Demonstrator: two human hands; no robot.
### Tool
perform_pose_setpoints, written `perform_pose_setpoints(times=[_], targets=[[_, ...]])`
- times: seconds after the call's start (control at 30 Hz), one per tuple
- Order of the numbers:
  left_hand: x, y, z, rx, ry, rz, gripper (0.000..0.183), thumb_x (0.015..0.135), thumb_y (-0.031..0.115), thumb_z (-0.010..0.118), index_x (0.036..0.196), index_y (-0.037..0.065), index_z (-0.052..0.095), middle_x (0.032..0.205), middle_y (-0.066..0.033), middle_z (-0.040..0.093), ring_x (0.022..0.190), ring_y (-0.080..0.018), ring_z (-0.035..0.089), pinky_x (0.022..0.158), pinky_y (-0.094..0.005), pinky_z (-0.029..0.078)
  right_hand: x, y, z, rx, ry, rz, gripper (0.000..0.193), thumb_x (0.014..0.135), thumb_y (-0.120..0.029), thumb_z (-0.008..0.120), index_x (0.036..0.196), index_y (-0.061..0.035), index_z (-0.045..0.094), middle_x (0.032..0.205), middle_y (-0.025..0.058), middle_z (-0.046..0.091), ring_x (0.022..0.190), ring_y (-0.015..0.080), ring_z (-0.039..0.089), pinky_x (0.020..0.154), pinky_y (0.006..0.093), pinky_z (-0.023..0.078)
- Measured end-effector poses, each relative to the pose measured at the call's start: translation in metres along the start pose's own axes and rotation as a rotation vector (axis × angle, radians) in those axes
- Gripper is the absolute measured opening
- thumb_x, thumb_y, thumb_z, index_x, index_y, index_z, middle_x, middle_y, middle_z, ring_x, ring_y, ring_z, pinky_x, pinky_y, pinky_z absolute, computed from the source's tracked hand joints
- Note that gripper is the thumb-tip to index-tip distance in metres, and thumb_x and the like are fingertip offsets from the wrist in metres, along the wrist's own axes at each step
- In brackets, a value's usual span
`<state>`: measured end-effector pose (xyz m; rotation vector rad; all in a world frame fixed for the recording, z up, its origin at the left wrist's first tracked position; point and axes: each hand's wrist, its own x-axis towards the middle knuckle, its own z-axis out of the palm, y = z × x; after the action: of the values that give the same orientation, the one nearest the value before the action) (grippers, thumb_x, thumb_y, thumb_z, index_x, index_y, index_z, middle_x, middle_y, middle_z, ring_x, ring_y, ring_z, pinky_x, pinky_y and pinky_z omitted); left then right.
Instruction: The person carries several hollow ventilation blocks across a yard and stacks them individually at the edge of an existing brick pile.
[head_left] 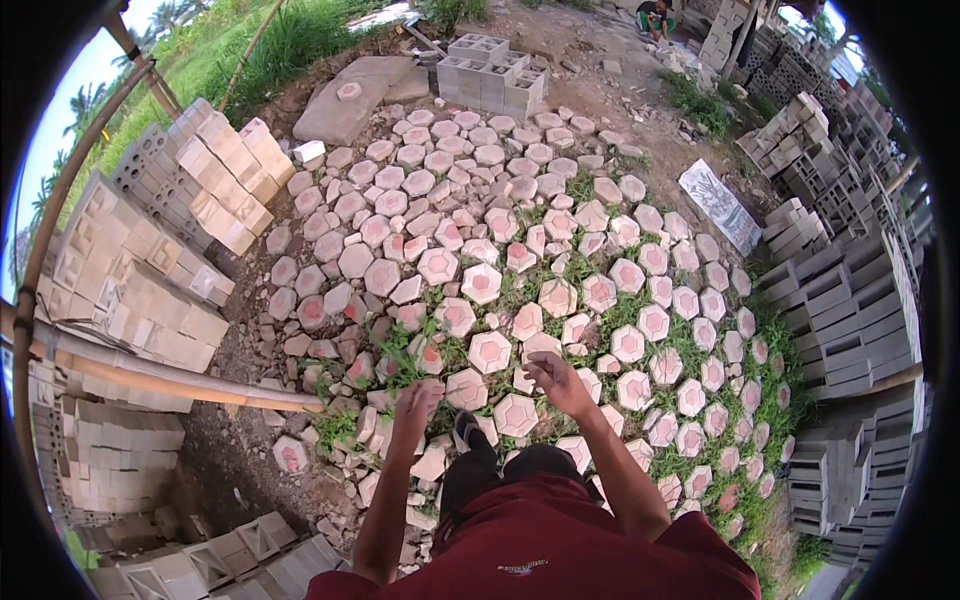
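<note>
Both my hands are raised in front of my body, above a patch of ground covered with hexagonal paving blocks (490, 352). The blocks are pale concrete, many with a reddish hexagon in the middle. My left hand (421, 400) has its fingers loosely bent, and no object shows in it. My right hand (558, 382) points inward with fingers bent and slightly apart, also with nothing visible in it. A gap separates the two hands. Below them, one sandalled foot (470, 432) is among the blocks.
Concrete block stacks stand at left (130, 290) and right (835, 330). A bamboo pole (190, 378) juts in from the left. Farther off are hollow blocks (490, 78), a flat slab (350, 100), a printed sheet (722, 205) and a crouching person (655, 20). Grass grows between the pavers.
</note>
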<state>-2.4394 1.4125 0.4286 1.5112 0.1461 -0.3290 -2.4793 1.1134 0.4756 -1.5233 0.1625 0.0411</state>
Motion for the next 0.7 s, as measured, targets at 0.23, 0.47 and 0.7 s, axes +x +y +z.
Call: perform_pose_setpoints(times=[0.23, 0.47, 0.7], targets=[[0.139, 0.088, -0.026, 0.127, -0.100, -0.007, 0.038, 0.095, 0.032, 0.046, 0.114, 0.001, 0.056, 0.103, -0.0113, 0.065, 0.094, -0.0186, 0.062, 0.081, -0.0321, 0.048, 0.085, -0.031, 0.033, -0.159, 0.026, -0.074, 0.032, 0.090, -0.016, 0.057, 0.113, 0.0063, 0.053, 0.091, 0.0097, 0.064, 0.080, 0.0138, 0.060, 0.070, 0.0277, 0.049], [0.203, 0.057, 0.043, -0.024, -0.198, -0.176, 0.033, 0.095, 0.029, 0.046, 0.112, 0.003, 0.058, 0.103, -0.0100, 0.066, 0.089, -0.0177, 0.064, 0.077, -0.0298, 0.049, 0.140, -0.009, -0.036, -0.039, 0.234, 0.241, 0.029, 0.093, -0.016, 0.052, 0.112, 0.0057, 0.052, 0.095, 0.0123, 0.066, 0.084, 0.0159, 0.063, 0.071, 0.0273, 0.050], [0.351, 0.103, 0.066, 0.355, -0.251, 0.141, 0.036, 0.093, 0.031, 0.051, 0.105, -0.002, 0.059, 0.090, -0.0092, 0.066, 0.082, -0.0153, 0.061, 0.074, -0.0300, 0.048, 0.335, -0.015, -0.061, -0.527, 0.180, 0.013, 0.032, 0.089, -0.023, 0.059, 0.106, 0.0047, 0.056, 0.087, 0.0147, 0.066, 0.079, 0.0211, 0.065, 0.069, 0.0306, 0.051]])
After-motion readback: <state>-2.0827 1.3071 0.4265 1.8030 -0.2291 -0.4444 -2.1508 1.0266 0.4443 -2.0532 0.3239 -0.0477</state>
